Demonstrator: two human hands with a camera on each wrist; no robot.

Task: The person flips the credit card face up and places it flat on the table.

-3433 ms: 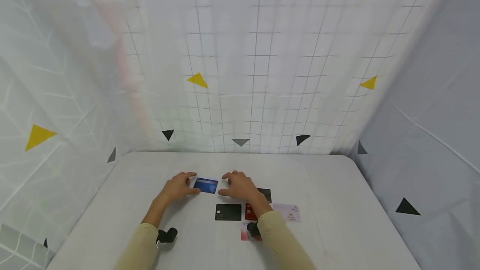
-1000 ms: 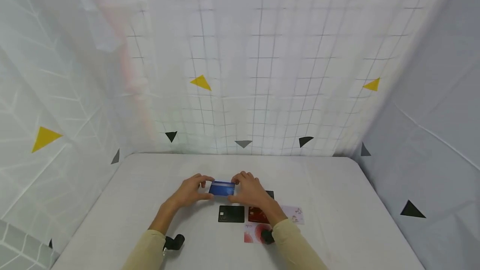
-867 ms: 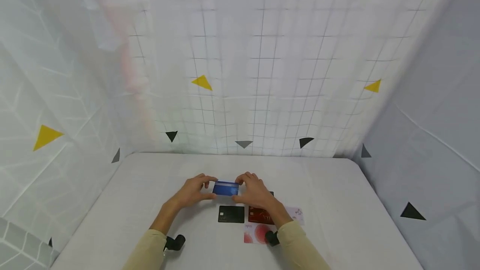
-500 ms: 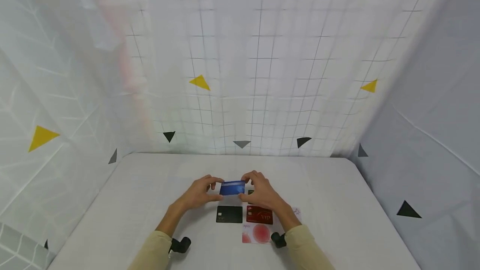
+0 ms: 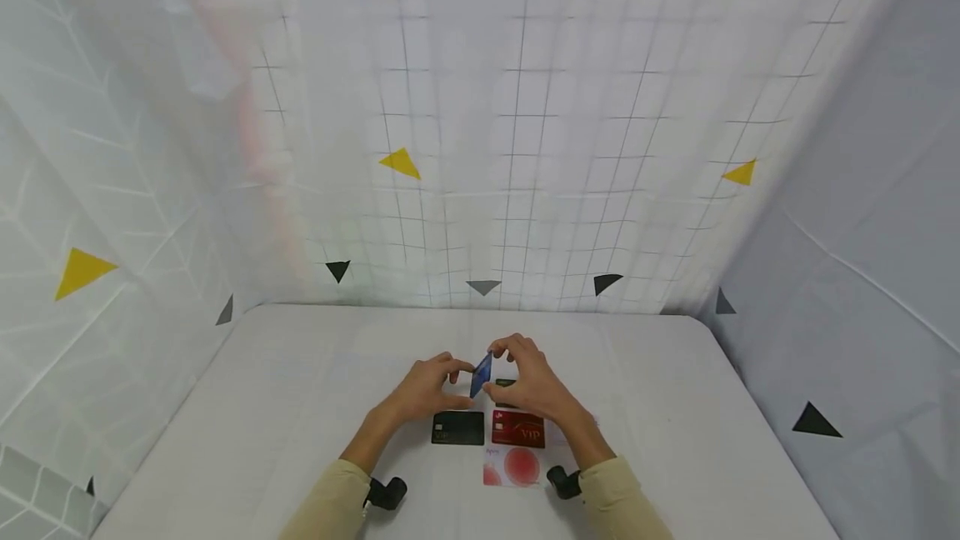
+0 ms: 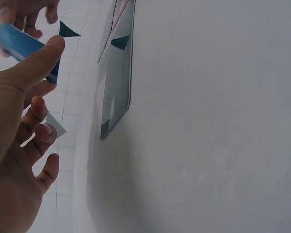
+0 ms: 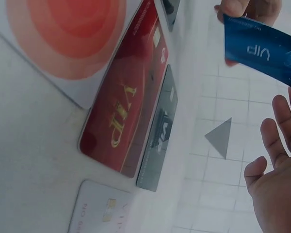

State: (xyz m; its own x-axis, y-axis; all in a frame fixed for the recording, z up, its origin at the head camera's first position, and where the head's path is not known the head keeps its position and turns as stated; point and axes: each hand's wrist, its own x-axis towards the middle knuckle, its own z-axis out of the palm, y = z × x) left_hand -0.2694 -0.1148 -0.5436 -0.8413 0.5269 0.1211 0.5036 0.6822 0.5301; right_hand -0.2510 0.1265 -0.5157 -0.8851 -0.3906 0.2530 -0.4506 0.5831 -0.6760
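A blue VIP card (image 5: 482,374) is held up off the white table between both hands, steeply tilted so it looks narrow in the head view. My left hand (image 5: 422,390) pinches one end of it, the thumb (image 6: 36,60) lying across its edge. From the other side my right hand (image 5: 534,386) pinches the opposite end; the right wrist view cuts that grip off at its edge. In that view the printed VIP face (image 7: 258,51) shows. Below the hands lie a black VIP card (image 5: 457,428) and a red VIP card (image 5: 517,429).
Behind the red card lies a dark green-grey card (image 7: 159,131), partly covered by the right hand in the head view. A white card with a red circle (image 5: 512,466) sits nearer the front. Past the right forearm is a pale pink card (image 7: 99,208).
Earlier the right hand was apart from the blue card; then both hands held it and carried it rightward. Within the last half second it has turned from facing the head camera to nearly edge-on.
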